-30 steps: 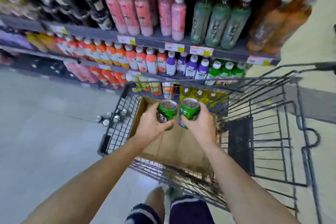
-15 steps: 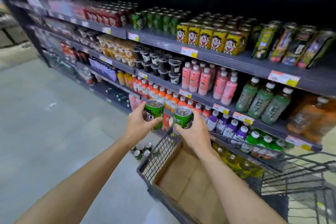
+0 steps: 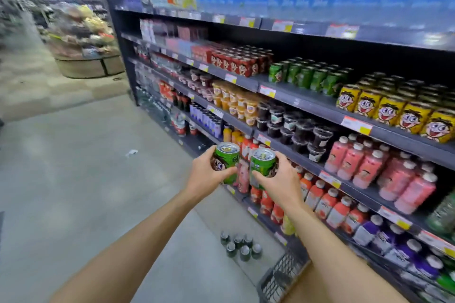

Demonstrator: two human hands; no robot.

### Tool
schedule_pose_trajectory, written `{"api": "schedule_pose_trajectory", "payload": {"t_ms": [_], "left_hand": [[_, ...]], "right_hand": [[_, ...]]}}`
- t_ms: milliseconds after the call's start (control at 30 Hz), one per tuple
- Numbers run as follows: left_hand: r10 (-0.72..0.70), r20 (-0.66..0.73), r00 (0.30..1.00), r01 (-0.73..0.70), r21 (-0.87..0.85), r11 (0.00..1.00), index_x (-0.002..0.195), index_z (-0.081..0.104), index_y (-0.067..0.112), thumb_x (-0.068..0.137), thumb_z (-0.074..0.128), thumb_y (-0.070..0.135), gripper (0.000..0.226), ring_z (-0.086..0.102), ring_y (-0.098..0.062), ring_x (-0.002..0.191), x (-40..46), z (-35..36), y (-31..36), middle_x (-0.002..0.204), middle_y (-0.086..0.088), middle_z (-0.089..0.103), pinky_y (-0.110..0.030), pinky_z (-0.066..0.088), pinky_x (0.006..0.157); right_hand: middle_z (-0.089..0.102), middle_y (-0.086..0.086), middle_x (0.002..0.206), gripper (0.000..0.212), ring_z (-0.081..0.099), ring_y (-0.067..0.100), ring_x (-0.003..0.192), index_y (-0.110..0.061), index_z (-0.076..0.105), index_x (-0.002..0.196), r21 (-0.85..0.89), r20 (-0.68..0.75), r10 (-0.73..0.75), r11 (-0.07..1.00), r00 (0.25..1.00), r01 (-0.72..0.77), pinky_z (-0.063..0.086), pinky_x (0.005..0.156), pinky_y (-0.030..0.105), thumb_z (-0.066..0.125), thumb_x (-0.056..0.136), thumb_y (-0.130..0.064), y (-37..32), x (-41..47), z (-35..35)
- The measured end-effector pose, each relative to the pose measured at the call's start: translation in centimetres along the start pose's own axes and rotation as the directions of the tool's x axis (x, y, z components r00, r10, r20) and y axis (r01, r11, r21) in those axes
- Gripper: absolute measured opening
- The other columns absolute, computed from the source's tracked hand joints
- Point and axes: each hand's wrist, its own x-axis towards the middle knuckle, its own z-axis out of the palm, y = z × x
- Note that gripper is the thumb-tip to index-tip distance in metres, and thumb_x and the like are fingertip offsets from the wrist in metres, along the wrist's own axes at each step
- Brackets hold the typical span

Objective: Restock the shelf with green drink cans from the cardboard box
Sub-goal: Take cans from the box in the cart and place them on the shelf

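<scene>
Setting: supermarket drinks aisle, grey floor [image 3: 73,167], tall dark shelf [image 3: 295,102] running along the right, stocked row upon row.
Landmark: shelved green cans [image 3: 307,76], between red packs [image 3: 236,61] and yellow cans [image 3: 394,108] on that shelf.
Left grip: left hand [image 3: 205,174] wrapped round the side of the left can [image 3: 225,162], fingers curled about its body, lid up.
Right grip: right hand [image 3: 280,179] closed likewise round the right can [image 3: 262,167], thumb across the label.
Position: both held cans upright, just beside each other, well below and left of the shelved green cans, not yet at the gap.
Handling: probably full, so moderately heavy for the size; rigid thin metal walls, likely to dent if squeezed or dropped; smooth printed sides, slippery if damp.
Hold: best taken mid-body, as now, leaving base free to set down flat.
Also seen: cluster of dark bottles [image 3: 240,245] on the floor below the hands; corner of wire cart [image 3: 280,275] with cardboard box [image 3: 310,285] inside, at bottom edge.
</scene>
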Motion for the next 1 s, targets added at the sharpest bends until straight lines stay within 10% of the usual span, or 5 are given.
{"api": "schedule_pose_trajectory", "payload": {"t_ms": [233, 433, 667, 833, 1000], "left_hand": [[0.019, 0.069, 0.997, -0.020, 0.014, 1.000, 0.116, 0.063, 0.030, 0.067, 0.088, 0.029, 0.055, 0.067, 0.003, 0.089, 6.8, -7.9, -5.2, 0.099, 0.014, 0.073, -0.025, 0.055, 0.084], [0.035, 0.132, 0.991, -0.038, 0.024, 0.999, 0.117, 0.063, 0.031, 0.067, 0.086, 0.036, 0.055, 0.066, 0.004, 0.092, 11.8, -10.4, -7.1, 0.100, 0.017, 0.072, -0.027, 0.055, 0.087], [0.006, 0.111, 0.994, -0.005, -0.008, 1.000, 0.120, 0.062, 0.026, 0.071, 0.083, 0.033, 0.054, 0.066, 0.004, 0.090, 19.3, -8.2, -8.5, 0.101, 0.016, 0.071, -0.027, 0.055, 0.086], [-0.019, 0.160, 0.987, 0.017, 0.013, 1.000, 0.117, 0.055, 0.025, 0.075, 0.083, 0.030, 0.050, 0.057, 0.010, 0.087, 26.5, -4.9, -8.8, 0.100, 0.017, 0.062, -0.006, 0.044, 0.069], [-0.021, 0.200, 0.980, 0.014, 0.039, 0.999, 0.139, 0.044, 0.018, 0.073, 0.083, 0.041, 0.080, 0.052, -0.007, 0.106, 35.0, -1.3, -8.3, 0.126, 0.007, 0.057, -0.026, 0.047, 0.088]], "right_hand": [[0.052, -0.016, 0.104, 0.058, 0.055, -0.005, 0.092, -0.027, 0.050, 0.130, -0.016, -0.026, -0.008, 1.000, 1.000, 0.007, 0.036, 0.063, 0.005, 0.078, 0.080, -0.030, -5.5, 5.0, 7.7], [0.061, -0.016, 0.109, 0.053, 0.058, 0.008, 0.104, -0.033, 0.052, 0.121, -0.016, -0.086, 0.008, 1.000, 0.996, -0.010, 0.049, 0.083, 0.029, 0.077, 0.075, -0.035, -6.9, 9.0, 10.8], [0.060, -0.016, 0.107, 0.051, 0.058, 0.008, 0.101, -0.038, 0.049, 0.117, -0.037, -0.142, 0.060, 0.997, 0.988, -0.065, 0.046, 0.079, 0.027, 0.077, 0.074, -0.033, -5.0, 15.1, 11.2], [0.058, -0.017, 0.108, 0.052, 0.057, 0.008, 0.102, -0.035, 0.050, 0.120, -0.033, -0.204, 0.090, 0.995, 0.975, -0.099, 0.050, 0.084, 0.030, 0.077, 0.075, -0.040, -2.5, 22.0, 12.0], [0.054, -0.016, 0.108, 0.053, 0.054, 0.008, 0.103, -0.031, 0.049, 0.124, -0.025, -0.264, 0.114, 0.992, 0.958, -0.125, 0.042, 0.080, 0.026, 0.076, 0.079, -0.037, -0.3, 29.5, 11.1]]}}
